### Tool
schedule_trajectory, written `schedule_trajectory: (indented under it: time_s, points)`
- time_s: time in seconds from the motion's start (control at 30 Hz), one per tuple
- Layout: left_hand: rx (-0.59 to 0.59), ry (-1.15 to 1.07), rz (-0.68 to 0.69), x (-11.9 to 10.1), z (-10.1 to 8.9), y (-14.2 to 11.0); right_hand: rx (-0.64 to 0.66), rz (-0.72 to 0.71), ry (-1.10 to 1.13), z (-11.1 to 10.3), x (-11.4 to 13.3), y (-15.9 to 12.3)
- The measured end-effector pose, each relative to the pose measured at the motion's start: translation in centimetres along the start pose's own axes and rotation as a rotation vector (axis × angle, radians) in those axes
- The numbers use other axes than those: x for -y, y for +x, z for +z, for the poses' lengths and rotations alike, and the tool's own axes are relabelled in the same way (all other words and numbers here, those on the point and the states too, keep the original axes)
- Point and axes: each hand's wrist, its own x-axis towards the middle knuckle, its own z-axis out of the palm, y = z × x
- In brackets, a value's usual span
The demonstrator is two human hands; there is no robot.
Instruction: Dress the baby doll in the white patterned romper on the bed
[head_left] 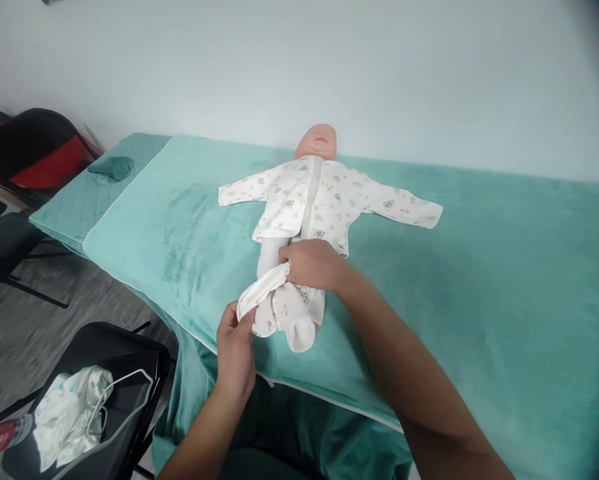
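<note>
A baby doll (320, 141) lies on its back in a white printed baby jacket (292, 200), sleeves spread to both sides. White baby pants (283, 312) are bunched around its lower legs, and a pale thigh shows between jacket and pants. My left hand (236, 350) pinches the left end of the waistband between thumb and fingers. My right hand (315, 264) grips the other end of the waistband near the jacket's hem; some of its fingers are hidden. The waistband is stretched between both hands.
The doll rests on a bed with a green velvety cover (479, 300), against a white wall (429, 80). Lower left, a black chair (124, 347) holds crumpled printed cloth (74, 413) and a white hanger (129, 417). Beside it is a bottle (4, 437). More chairs (34, 150) stand farther left.
</note>
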Motion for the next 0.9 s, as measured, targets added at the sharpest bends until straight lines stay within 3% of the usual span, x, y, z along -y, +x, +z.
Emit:
schedule_trajectory:
  time_s: [0.17, 0.33, 0.63, 0.9]
  points:
    - [0.056, 0.244, 0.041, 0.3, -1.0, 1.7, 0.017, -0.029, 0.013, -0.3, 0.1, -0.4]
    - [0.104, 0.369, 0.059, -0.2, -0.7, 1.2, 0.01, -0.073, 0.057, -0.5, -0.1, -0.7]
    - [0.236, 0.112, -0.07, -0.2, 0.0, 1.1, -0.004, -0.088, 0.117, -0.3, -0.5, -0.9]
    - [0.204, 0.322, 0.137, 0.9, -0.2, 4.2, -0.015, -0.101, 0.273, -0.6, -1.2, -1.1]
